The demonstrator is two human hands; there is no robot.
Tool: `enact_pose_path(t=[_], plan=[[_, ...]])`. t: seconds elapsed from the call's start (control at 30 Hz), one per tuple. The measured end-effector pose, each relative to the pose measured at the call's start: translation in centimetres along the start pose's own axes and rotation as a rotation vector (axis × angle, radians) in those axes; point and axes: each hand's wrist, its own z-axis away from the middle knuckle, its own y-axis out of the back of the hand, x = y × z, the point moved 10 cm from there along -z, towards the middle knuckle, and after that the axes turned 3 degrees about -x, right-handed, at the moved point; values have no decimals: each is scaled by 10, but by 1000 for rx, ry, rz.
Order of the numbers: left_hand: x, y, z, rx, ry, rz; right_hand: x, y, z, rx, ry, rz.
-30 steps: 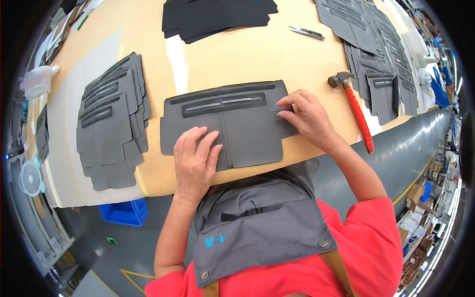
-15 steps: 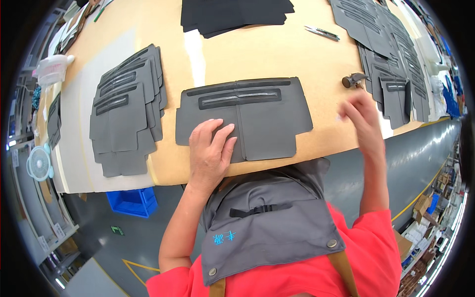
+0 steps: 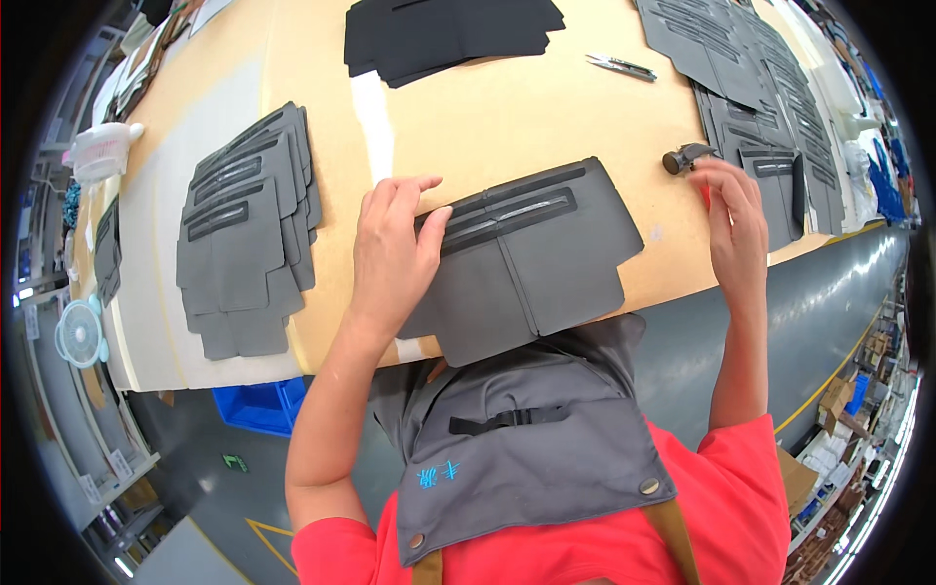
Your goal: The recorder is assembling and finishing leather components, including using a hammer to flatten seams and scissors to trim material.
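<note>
A dark grey flat panel (image 3: 561, 278) with a black-framed slot lies tilted before me, its lower left part over the table's front edge. My left hand (image 3: 395, 239) is at its left end, thumb over the panel and fingers stretched past its back edge. My right hand (image 3: 733, 219) hovers by a dark-headed hammer (image 3: 682, 158), fingers curved and thumb apart. A small red bit shows near its fingertips; I cannot make out what it is. The hand hides the hammer's handle.
Stacks of similar grey panels lie at the left (image 3: 234, 253) and right (image 3: 707, 49). Black pieces (image 3: 448, 39) sit at the back, with thread snips (image 3: 622, 67) beside them. A blue crate (image 3: 261, 405) stands below the table (image 3: 487, 122); a small fan (image 3: 80, 333) is far left.
The panel has turned counterclockwise, its right end swinging away from me and its left end nearer. My left hand has moved up to its left end. My right hand has shifted slightly right.
</note>
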Motion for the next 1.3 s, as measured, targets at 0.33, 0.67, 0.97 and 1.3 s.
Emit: enact_pose_path(t=[0.33,0.67,0.97,1.3], plan=[[10,11,16,-49,-17,-148,-89,-126,-40,-375,393,-257],[-8,-14,48,18,-193,-253,-114,-188,-46,-722,281,-341],[-6,-17,44,14,-245,-283,-143,-212,-46,-638,289,-442],[-9,-17,43,7,-218,-289,-158,-191,-32,-352,630,-362]])
